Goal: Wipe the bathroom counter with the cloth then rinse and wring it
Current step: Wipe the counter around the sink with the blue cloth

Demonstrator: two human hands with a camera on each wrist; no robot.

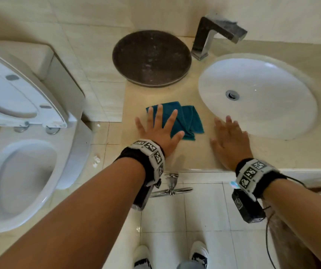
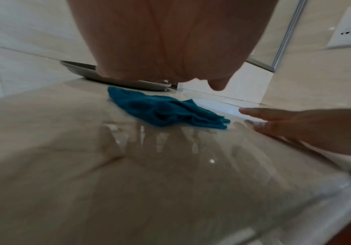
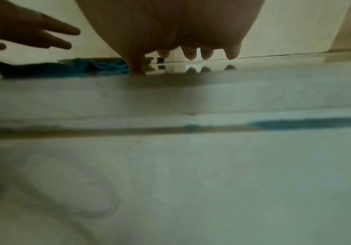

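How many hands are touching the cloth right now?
1. The left hand lies spread, fingers straight, on the left part of the cloth. The right hand lies flat on the bare counter beside the sink, clear of the cloth.

A: Bare forearms on both sides, no sleeves. Look at the left wristband [image 1: 150, 152], black fabric under white blocks printed with black square codes.

B: Same on the right wristband [image 1: 252, 171], and a dark camera box [image 1: 247, 208] hangs beneath it, with a thin black cable [image 1: 268, 239] trailing near.

A: Down at the near edge, white shoes [image 1: 199, 251] with black markings.
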